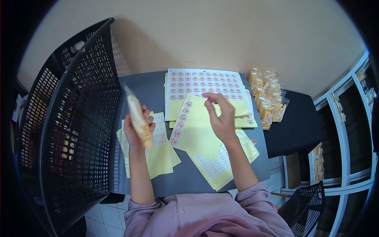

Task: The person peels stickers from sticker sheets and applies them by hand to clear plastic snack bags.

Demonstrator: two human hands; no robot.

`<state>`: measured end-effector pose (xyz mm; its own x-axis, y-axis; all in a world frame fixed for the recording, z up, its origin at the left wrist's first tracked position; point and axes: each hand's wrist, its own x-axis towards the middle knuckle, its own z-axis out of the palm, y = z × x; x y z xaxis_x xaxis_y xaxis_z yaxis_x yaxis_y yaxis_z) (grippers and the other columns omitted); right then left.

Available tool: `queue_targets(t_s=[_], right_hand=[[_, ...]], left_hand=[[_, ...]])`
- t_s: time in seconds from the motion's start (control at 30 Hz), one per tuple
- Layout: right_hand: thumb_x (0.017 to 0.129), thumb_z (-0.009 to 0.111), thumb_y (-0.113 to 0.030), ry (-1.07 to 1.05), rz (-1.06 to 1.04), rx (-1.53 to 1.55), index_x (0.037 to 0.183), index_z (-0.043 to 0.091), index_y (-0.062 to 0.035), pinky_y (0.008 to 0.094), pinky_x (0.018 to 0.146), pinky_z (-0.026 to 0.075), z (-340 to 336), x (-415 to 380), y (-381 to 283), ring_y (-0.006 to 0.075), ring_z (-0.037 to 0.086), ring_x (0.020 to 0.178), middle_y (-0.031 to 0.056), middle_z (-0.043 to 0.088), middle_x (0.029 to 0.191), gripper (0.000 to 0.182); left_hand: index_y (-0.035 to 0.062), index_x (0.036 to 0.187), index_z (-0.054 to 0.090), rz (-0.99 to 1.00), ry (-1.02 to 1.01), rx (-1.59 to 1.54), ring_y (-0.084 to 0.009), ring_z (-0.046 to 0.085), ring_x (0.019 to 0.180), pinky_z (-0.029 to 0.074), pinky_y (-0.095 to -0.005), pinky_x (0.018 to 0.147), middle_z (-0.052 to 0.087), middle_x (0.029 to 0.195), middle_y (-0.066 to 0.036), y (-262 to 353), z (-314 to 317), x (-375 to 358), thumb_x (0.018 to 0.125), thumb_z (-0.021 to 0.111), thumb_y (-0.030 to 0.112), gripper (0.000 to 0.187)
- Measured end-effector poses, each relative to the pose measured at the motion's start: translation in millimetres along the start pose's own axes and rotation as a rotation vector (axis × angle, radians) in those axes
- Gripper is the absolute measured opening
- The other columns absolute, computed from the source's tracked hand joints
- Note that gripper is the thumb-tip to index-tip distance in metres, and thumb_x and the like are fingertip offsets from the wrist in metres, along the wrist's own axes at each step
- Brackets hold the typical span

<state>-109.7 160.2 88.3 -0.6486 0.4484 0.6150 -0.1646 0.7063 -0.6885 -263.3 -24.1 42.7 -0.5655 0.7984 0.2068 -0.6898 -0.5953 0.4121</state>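
Note:
My left hand (pixel 134 132) is wrapped round a clear plastic bag of pale yellow snack sticks (pixel 138 118), held tilted above the table's left part. My right hand (pixel 223 118) hovers over a yellow backing sheet with a column of round stickers (pixel 189 130) along its left edge. Its thumb and forefinger are curled together in a pinch; whether a sticker sits at the fingertips is too small to tell. Behind lies a full sheet of round stickers (pixel 203 79). Sheets of small printed labels lie below my left hand (pixel 158 138) and near the front edge (pixel 215 166).
A tall black plastic basket (pixel 75 118) stands at the left of the grey table (pixel 144 85). Several filled snack bags (pixel 268 96) are piled at the right, by a black-covered surface (pixel 292 130). Another black basket (pixel 304 209) and white-framed shelving (pixel 341 158) stand at the lower right.

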Motion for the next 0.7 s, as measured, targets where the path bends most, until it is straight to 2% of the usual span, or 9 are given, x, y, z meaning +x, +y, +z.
queue_targets(t_s=[0.07, 0.1, 0.13, 0.17, 0.2, 0.27, 0.3, 0.4, 0.7], right_hand=[[0.074, 0.054, -0.001, -0.067, 0.027, -0.022, 0.098, 0.054, -0.0032, 0.0318, 0.066, 0.044, 17, -7, 21, 0.0230, 0.056, 0.072, 0.0105, 0.055, 0.086, 0.024], [0.074, 0.051, 0.000, -0.132, 0.057, -0.046, 0.098, 0.054, -0.0029, 0.0331, 0.066, 0.045, 24, -9, 31, 0.0247, 0.056, 0.069, 0.0108, 0.056, 0.084, 0.024], [0.074, 0.051, 0.000, -0.132, 0.055, -0.047, 0.098, 0.054, -0.0029, 0.0331, 0.066, 0.045, 27, -11, 40, 0.0247, 0.056, 0.069, 0.0108, 0.056, 0.084, 0.024], [0.074, 0.050, 0.001, -0.158, 0.114, -0.118, 0.098, 0.054, -0.0030, 0.0340, 0.067, 0.045, 30, -11, 47, 0.0259, 0.056, 0.072, 0.0107, 0.056, 0.086, 0.024], [0.074, 0.048, 0.001, -0.185, 0.173, -0.189, 0.098, 0.054, -0.0030, 0.0349, 0.068, 0.045, 33, -10, 53, 0.0272, 0.056, 0.075, 0.0107, 0.056, 0.087, 0.025], [0.075, 0.049, 0.001, -0.211, 0.174, -0.229, 0.099, 0.054, -0.0034, 0.0341, 0.070, 0.044, 37, -6, 65, 0.0254, 0.055, 0.077, 0.0101, 0.056, 0.088, 0.025], [0.075, 0.049, 0.000, -0.237, 0.178, -0.268, 0.100, 0.055, -0.0037, 0.0333, 0.071, 0.044, 38, -3, 70, 0.0236, 0.055, 0.078, 0.0094, 0.056, 0.088, 0.026], [0.074, 0.050, 0.000, -0.339, 0.083, -0.353, 0.101, 0.056, -0.0055, 0.0347, 0.072, 0.044, 42, 8, 80, 0.0241, 0.055, 0.080, 0.0098, 0.053, 0.091, 0.027], [0.073, 0.053, -0.005, -0.597, 0.036, -0.501, 0.093, 0.062, -0.0085, 0.0359, 0.072, 0.046, 58, 24, 99, 0.0267, 0.055, 0.084, 0.0117, 0.052, 0.090, 0.021]], left_hand=[[0.0015, 0.097, 0.044, -0.129, -0.020, -0.213, -0.0129, 0.044, 0.059, 0.039, -0.0275, 0.050, 0.040, 0.068, -0.002, -8, -21, -2, 0.082, 0.045, 0.035, 0.037], [0.0015, 0.097, 0.044, -0.127, -0.021, -0.213, -0.0129, 0.044, 0.059, 0.039, -0.0275, 0.050, 0.040, 0.068, -0.002, -14, -30, -3, 0.082, 0.045, 0.035, 0.037], [0.0007, 0.101, 0.044, -0.233, -0.056, -0.318, -0.0129, 0.043, 0.059, 0.039, -0.0273, 0.051, 0.040, 0.068, -0.002, -22, -38, -3, 0.081, 0.047, 0.038, 0.042], [-0.0002, 0.104, 0.043, -0.340, -0.094, -0.422, -0.0129, 0.043, 0.058, 0.038, -0.0271, 0.051, 0.040, 0.069, -0.002, -27, -36, -3, 0.080, 0.049, 0.041, 0.048], [-0.0002, 0.104, 0.043, -0.339, -0.097, -0.423, -0.0129, 0.043, 0.058, 0.038, -0.0271, 0.051, 0.040, 0.069, -0.002, -31, -34, -4, 0.080, 0.049, 0.041, 0.048], [-0.0019, 0.112, 0.040, -0.462, -0.034, -0.536, -0.0126, 0.041, 0.057, 0.038, -0.0263, 0.052, 0.040, 0.069, -0.003, -41, -26, -6, 0.079, 0.051, 0.043, 0.057], [-0.0033, 0.119, 0.033, -0.483, -0.065, -0.602, -0.0122, 0.041, 0.057, 0.037, -0.0251, 0.052, 0.040, 0.071, -0.003, -47, -27, -5, 0.079, 0.050, 0.042, 0.063], [-0.0039, 0.121, 0.030, -0.559, -0.038, -0.703, -0.0120, 0.042, 0.057, 0.037, -0.0244, 0.051, 0.040, 0.074, -0.004, -58, -31, -2, 0.079, 0.050, 0.043, 0.066], [-0.0036, 0.122, 0.028, -0.555, -0.008, -0.694, -0.0120, 0.043, 0.057, 0.037, -0.0240, 0.051, 0.040, 0.078, -0.006, -61, -32, -3, 0.078, 0.051, 0.042, 0.068]])
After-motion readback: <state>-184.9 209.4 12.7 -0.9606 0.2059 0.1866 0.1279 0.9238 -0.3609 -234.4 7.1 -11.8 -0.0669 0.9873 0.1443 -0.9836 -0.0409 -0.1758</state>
